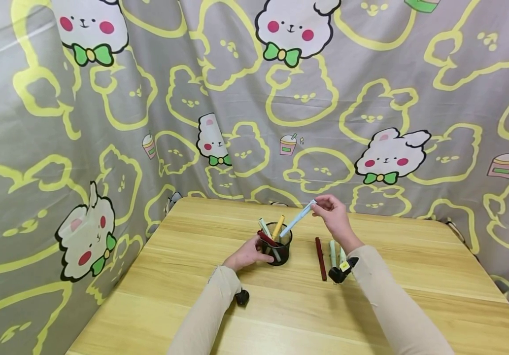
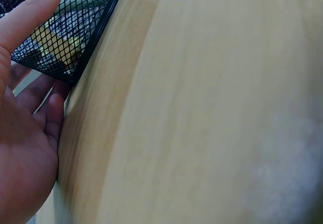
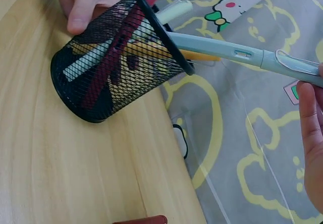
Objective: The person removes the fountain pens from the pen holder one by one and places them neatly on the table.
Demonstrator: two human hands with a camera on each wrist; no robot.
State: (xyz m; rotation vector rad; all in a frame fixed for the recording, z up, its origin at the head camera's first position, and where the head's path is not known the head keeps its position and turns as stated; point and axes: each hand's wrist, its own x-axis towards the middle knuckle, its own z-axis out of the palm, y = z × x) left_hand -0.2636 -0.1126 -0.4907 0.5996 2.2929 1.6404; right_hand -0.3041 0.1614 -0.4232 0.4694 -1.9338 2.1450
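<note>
My left hand [image 1: 247, 254] holds a black mesh pen cup [image 1: 282, 255] from its left side, thumb in front and fingers behind. Inside the cup lean a dark red pen [image 1: 266, 238], a yellow pen [image 1: 278, 227] and a pale green pen [image 1: 264, 227]. Between thumb and fingertips, my right hand [image 1: 333, 214] pinches the upper, clip end of a light blue pen [image 1: 298, 219]. This pen slants down to the left, its lower end at the cup's mouth. The right wrist view shows the light blue pen [image 3: 222, 50] crossing by the cup's rim.
Right of the cup, a dark red pen [image 1: 321, 259] lies on the wooden table [image 1: 192, 246]. Beside it are a pale green pen [image 1: 332, 252] and another light pen [image 1: 342, 255], partly hidden by the right wrist. A patterned grey curtain [image 1: 245, 108] hangs behind the table.
</note>
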